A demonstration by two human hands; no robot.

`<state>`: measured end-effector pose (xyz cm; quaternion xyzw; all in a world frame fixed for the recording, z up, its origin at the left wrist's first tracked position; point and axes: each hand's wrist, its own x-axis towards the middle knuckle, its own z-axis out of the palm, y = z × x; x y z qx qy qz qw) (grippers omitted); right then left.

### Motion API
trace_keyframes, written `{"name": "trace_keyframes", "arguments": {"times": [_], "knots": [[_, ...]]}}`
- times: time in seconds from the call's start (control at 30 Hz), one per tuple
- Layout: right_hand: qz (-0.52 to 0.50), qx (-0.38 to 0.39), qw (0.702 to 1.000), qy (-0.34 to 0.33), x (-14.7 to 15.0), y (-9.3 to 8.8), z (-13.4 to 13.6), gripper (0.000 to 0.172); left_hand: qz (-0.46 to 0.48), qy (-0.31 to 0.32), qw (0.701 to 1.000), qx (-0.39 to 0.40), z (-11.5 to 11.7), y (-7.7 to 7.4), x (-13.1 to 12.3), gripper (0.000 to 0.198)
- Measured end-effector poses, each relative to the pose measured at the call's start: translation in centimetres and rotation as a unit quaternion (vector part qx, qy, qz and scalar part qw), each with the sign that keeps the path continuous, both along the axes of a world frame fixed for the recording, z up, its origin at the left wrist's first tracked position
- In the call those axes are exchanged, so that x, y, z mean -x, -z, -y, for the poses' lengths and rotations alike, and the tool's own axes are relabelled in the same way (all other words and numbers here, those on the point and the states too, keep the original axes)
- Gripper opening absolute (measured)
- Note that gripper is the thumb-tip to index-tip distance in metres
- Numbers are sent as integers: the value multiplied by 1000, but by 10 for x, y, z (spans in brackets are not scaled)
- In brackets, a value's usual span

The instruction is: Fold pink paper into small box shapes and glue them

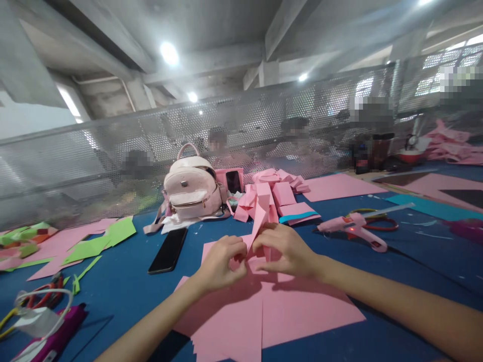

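Observation:
My left hand and my right hand meet at the middle of the blue table, both pinched on a folded piece of pink paper that sticks up between the fingertips. Beneath my hands lie several flat pink paper sheets. Fingers of both hands are curled tight round the fold.
A black phone lies left of my hands, a pink backpack behind it. Folded pink paper shapes pile beyond. A pink glue gun rests at right. Green scraps and tools lie left. People sit behind a mesh screen.

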<state>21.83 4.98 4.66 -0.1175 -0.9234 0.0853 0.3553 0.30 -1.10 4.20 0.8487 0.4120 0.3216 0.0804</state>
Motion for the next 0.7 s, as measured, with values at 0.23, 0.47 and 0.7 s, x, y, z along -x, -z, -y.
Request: {"name": "trace_keyframes", "arguments": {"times": [0.23, 0.47, 0.7], "knots": [[-8, 161, 981, 108, 3, 5, 4, 31, 100, -55, 993, -4, -7, 0, 6, 16], [-93, 277, 953, 82, 13, 16, 5, 21, 159, -81, 983, 32, -8, 6, 8, 15], [-129, 263, 954, 69, 10, 6, 8, 14, 126, -40, 990, 52, -4, 2, 4, 13]]}}
